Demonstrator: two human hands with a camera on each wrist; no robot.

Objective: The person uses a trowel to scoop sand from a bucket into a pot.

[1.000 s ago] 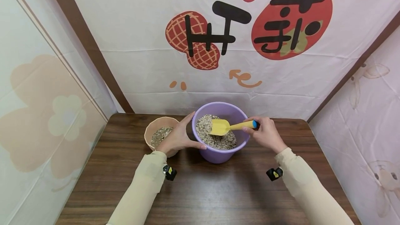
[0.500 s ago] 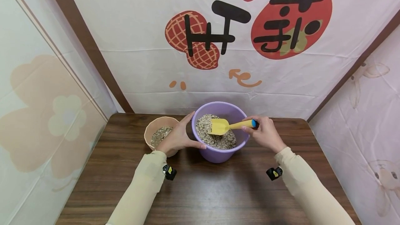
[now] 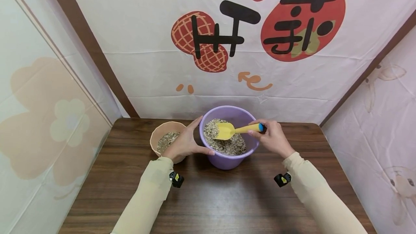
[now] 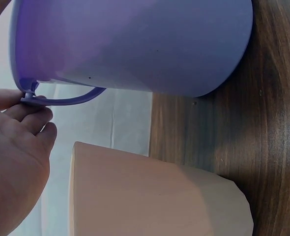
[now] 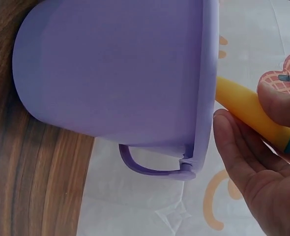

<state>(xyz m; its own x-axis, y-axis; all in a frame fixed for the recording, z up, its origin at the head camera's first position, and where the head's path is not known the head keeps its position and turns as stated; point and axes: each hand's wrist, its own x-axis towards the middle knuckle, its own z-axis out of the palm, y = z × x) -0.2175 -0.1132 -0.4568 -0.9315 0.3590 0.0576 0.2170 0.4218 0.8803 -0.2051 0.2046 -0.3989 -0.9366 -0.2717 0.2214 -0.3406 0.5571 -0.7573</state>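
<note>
Scoop [image 3: 225, 131] slightly further left, right hand [image 3: 273, 138] pinching it, left hand [image 3: 185, 143] gripping bucket [image 3: 227, 162], partly hiding bowl [image 3: 163, 130].

Pale glare whitens the tabletop [image 3: 221, 199] toward its near edge, beside a soft shadow. Wrist views look dimmer.

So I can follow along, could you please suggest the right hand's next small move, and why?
Probably push the scoop into the grains: its blade looks bare, the right hand grips its handle, and the left hand holds the bucket.
</note>
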